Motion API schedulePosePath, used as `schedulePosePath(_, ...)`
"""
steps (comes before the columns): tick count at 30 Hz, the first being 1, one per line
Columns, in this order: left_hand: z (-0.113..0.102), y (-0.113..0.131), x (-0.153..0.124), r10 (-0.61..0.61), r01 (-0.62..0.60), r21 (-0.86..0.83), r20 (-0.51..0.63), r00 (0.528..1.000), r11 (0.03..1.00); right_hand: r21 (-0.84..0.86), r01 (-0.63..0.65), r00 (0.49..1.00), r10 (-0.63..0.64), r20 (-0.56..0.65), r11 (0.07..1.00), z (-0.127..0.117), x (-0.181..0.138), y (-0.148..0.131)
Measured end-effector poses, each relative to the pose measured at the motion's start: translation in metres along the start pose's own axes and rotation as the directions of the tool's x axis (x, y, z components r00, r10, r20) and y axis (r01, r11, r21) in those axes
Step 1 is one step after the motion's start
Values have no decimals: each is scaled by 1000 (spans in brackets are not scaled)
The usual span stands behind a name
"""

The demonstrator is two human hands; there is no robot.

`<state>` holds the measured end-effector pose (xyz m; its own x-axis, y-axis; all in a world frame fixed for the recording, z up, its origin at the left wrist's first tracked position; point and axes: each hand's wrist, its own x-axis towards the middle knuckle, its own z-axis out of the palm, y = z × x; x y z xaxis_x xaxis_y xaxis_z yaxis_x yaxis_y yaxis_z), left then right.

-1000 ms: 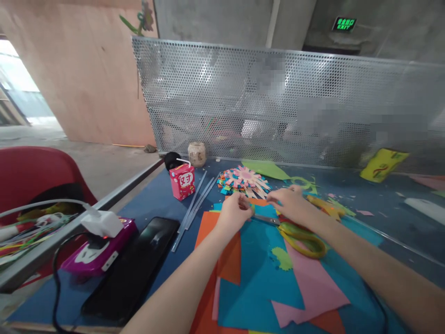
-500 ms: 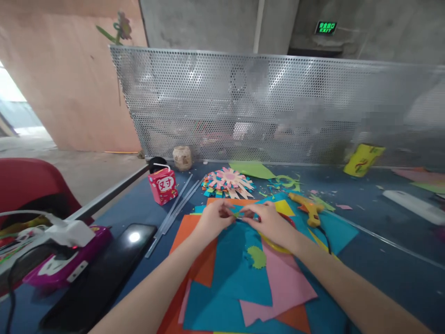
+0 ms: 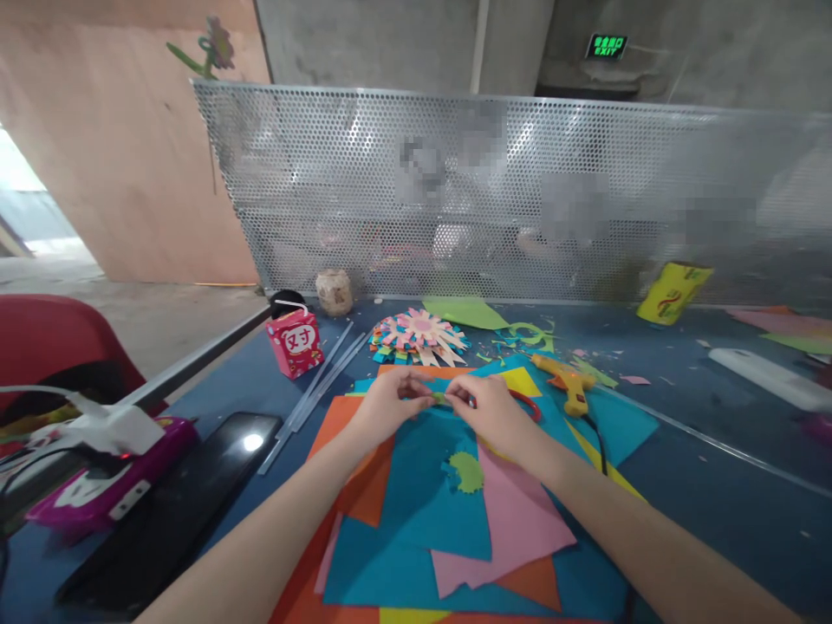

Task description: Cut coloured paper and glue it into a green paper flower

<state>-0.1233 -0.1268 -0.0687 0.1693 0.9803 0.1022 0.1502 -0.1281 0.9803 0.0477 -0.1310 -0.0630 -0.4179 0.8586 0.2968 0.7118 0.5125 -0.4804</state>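
My left hand (image 3: 394,403) and my right hand (image 3: 489,411) meet over a pile of coloured felt sheets, both with fingers pinched. Between the fingertips is a small green felt piece (image 3: 440,399), mostly covered by the fingers. Beneath my hands lies a blue felt sheet (image 3: 416,511), overlapped by a pink felt sheet (image 3: 520,529). A scalloped green felt piece (image 3: 466,472) with blue bits beside it rests on the blue sheet. Red-handled scissors (image 3: 528,404) lie partly hidden behind my right hand. Just beyond my hands are layered, fringed felt flowers (image 3: 422,331).
A yellow glue gun (image 3: 572,381) lies right of the pile, its cord running toward me. Clear glue sticks (image 3: 318,390), a pink drink box (image 3: 295,342), a black phone (image 3: 175,511) and a purple power strip (image 3: 110,485) are on the left. A perforated metal screen (image 3: 364,191) stands behind.
The view has shifted slightly, so everything sits a little farther left. My fingertips remain together around the green piece, with the fingers slightly repositioned.
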Motion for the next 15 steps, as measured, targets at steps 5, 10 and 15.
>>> schedulePosePath(5, 4, 2, -2, -25, 26, -62, 22, 999, 998, 81, -8, 1000, 10, -21, 997, -2, 0, 0)
schedulePosePath(10, 7, 4, -7, -27, 27, -71, -5, 1000, 997, 48, -30, 998, 32, -45, 998, 0, 2, -1)
schedulePosePath(15, 7, 4, -9, -29, 23, -75, -81, 996, 997, 53, -47, 999, 48, -17, 997, -1, 2, -3)
